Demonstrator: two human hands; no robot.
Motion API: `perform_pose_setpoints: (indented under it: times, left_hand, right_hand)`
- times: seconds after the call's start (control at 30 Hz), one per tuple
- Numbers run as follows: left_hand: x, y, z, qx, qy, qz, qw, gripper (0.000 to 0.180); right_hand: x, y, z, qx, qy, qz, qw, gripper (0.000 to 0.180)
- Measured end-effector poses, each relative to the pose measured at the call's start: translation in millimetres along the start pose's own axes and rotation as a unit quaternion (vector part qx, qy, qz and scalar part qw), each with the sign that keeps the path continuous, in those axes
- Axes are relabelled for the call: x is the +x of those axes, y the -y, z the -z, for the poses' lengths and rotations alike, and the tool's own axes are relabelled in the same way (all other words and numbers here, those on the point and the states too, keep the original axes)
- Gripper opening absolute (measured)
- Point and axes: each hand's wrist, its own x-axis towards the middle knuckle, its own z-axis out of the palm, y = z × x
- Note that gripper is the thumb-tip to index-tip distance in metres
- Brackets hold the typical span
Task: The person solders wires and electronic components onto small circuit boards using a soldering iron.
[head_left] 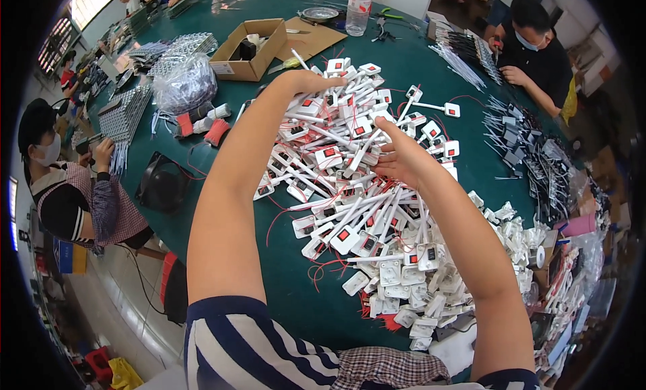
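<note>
On a green table (286, 272), the left hand (321, 83) reached across the far part of a heap of white, long-stemmed rocker-switch units (330, 157); the right hand (402, 153) was at its right, fingers spread.

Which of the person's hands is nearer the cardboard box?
Left: the left hand is just below and right of the box; the right hand is farther down and to the right.

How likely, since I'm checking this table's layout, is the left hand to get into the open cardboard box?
Probably yes: the left hand is near the cardboard box, its top is open, and nothing seems to block the way.
</note>
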Motion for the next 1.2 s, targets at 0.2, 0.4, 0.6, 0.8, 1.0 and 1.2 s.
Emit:
perform_pose_setpoints:
  times: [0.2, 0.4, 0.6, 0.8, 1.0, 1.2]
  left_hand:
    - [0.4, 18.9, -5.1, -0.002, -0.022, 0.031, 0.999, 0.124]
    - [-47.3, -31.3, -31.2, 0.029, -0.143, 0.099, 0.984, 0.110]
    - [-69.2, -36.1, -38.0, 0.030, -0.139, 0.100, 0.985, 0.105]
    - [-40.9, -4.7, -10.6, -0.038, 0.006, -0.008, 0.999, 0.124]
    - [-31.9, 9.4, -3.0, -0.107, -0.006, -0.006, 0.994, 0.128]
    - [-30.4, 9.3, -13.9, -0.095, -0.048, -0.035, 0.994, 0.113]
  right_hand:
    - [-5.3, 4.0, -17.3, 0.072, 0.024, 0.006, 0.997, 0.120]
    - [-18.1, -2.4, -15.6, 0.071, 0.019, 0.028, 0.997, 0.121]
    - [-25.0, -2.4, -24.1, 0.090, 0.015, 0.031, 0.995, 0.118]
    - [-21.5, 0.9, -28.5, 0.097, 0.019, 0.030, 0.995, 0.120]
    - [-5.7, -7.5, -16.4, 0.086, 0.034, 0.046, 0.995, 0.117]
    - [-2.5, -13.5, -11.2, 0.106, 0.006, 0.051, 0.993, 0.108]
